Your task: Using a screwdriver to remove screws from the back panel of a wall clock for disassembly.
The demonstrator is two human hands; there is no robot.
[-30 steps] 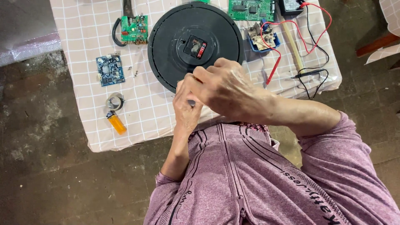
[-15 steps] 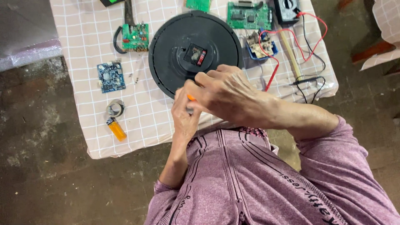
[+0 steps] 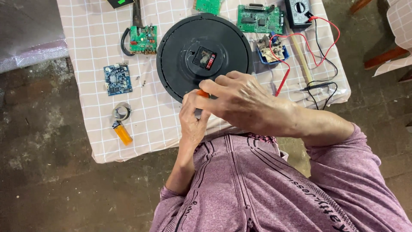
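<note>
Looking straight down at a small table (image 3: 107,148) covered with a pale checked cloth, and both hands are bunched together right at the near edge of the big round black clock back (image 3: 204,56). The left hand (image 3: 193,118) comes up from below with its fingers curled shut around a small orange-handled tool (image 3: 202,93), only a sliver of orange and a bit of grey shaft poking out, so I can't say what kind of tool it is. The right hand (image 3: 244,101) reaches across from the right and lies over the top of the left one, fingers folded down onto that same tool, touching both it and the left hand. The clock back lies flat in the middle of the table, with its little square movement (image 3: 205,59) showing a red part in the centre, just beyond the fingertips. Off to the left there's a blue circuit board (image 3: 117,79), a green circuit board (image 3: 143,39) with a black cable looped beside it, a small roll of tape (image 3: 122,112) and an orange lighter (image 3: 122,132) just below the tape. To the right: another green board (image 3: 259,19), a multimeter (image 3: 299,12) with red and black leads (image 3: 326,41) trailing over the cloth, and a blue tray of parts (image 3: 270,50). The person is wearing a mauve zip-up top (image 3: 257,184), and the floor (image 3: 43,172) around is rough, dark concrete.
</note>
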